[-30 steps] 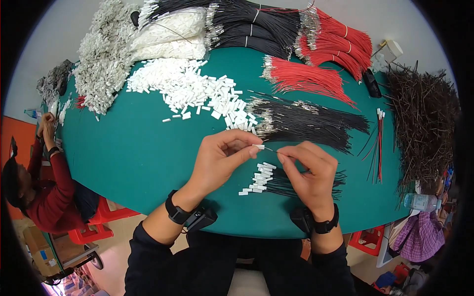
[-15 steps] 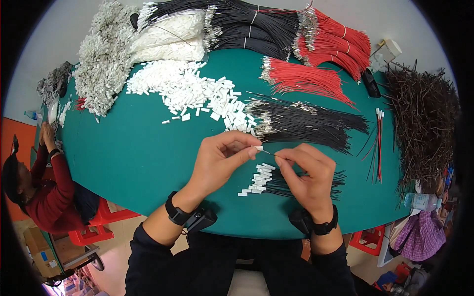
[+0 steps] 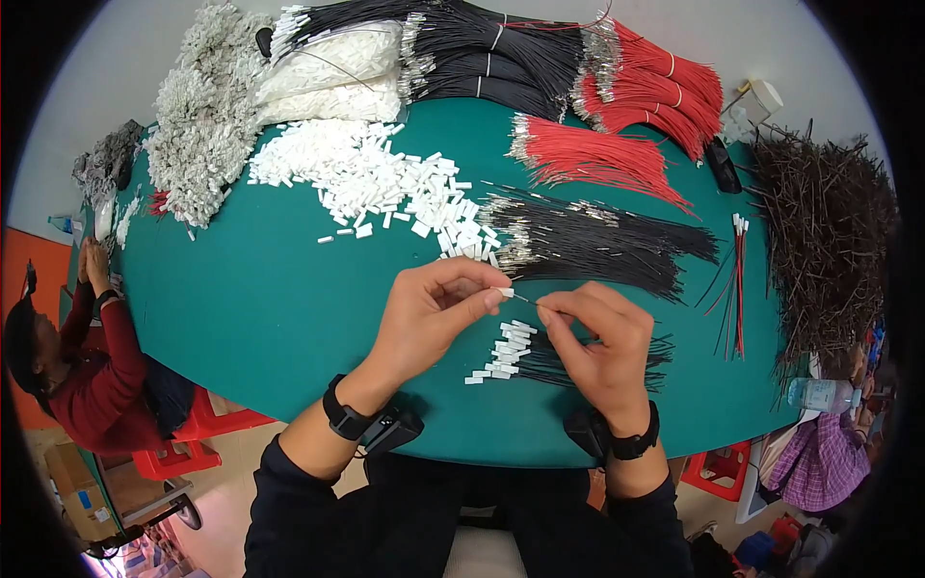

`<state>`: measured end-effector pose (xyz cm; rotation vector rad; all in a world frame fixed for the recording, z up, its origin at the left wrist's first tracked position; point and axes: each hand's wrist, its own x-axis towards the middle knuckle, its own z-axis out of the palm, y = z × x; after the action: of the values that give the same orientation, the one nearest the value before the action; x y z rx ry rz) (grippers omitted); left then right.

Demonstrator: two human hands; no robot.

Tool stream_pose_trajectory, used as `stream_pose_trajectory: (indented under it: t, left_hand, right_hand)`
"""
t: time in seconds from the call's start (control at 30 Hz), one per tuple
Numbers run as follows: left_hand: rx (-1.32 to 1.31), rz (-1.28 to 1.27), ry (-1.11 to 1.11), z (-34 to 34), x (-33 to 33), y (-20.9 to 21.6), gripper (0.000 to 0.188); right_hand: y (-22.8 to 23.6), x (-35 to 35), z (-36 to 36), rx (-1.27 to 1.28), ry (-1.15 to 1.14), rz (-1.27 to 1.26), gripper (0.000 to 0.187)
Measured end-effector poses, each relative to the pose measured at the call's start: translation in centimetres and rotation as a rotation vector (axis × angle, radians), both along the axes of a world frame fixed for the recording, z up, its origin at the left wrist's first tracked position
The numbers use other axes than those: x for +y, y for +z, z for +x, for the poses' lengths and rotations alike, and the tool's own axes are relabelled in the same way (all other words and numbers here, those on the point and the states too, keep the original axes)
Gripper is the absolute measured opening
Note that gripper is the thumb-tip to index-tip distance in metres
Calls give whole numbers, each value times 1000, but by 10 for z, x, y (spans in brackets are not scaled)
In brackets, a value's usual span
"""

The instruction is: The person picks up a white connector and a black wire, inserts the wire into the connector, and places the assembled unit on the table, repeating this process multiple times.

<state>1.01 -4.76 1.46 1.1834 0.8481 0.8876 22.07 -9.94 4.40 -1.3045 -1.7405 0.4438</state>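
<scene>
Between the thumb and fingertips of my left hand [image 3: 429, 313] is a small white plastic connector housing [image 3: 505, 292]. My right hand [image 3: 607, 342] pinches a thin black wire [image 3: 526, 300] close to its end. That end meets the housing; how deep it sits inside cannot be seen. Just below my hands lies a group of black wires with white housings [image 3: 506, 352] on their ends, partly covered by my right hand. Beyond my fingers spreads a bundle of black wires [image 3: 607, 241] with bare metal terminals. A heap of loose white housings [image 3: 385, 183] lies ahead and to the left.
Red wire bundles [image 3: 597, 159] and tied black bundles [image 3: 491, 58] fill the far side of the green table [image 3: 260, 299]. A brown tangled pile [image 3: 819, 231] stands right, near a few red wires [image 3: 740, 289]. Another person [image 3: 87, 356] sits at the far left.
My hands keep almost the same pose, with the housing and wire end still together. A dark shape has appeared on the floor at the lower right.
</scene>
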Motion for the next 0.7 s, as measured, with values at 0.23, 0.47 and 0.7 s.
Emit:
stream_pose_trajectory:
  t: [0.23,0.47,0.7]
  left_hand:
    - [11,42,-39,1,-1,0,15]
    - [18,-50,-81,2,-2,1,12]
    - [6,-76,-87,3,-4,-1,12]
  right_hand:
    - [-1,0,-2,-8,3,12,14]
    - [-4,0,1,2,9,3,14]
    - [-5,0,-2,-2,27,6,14]
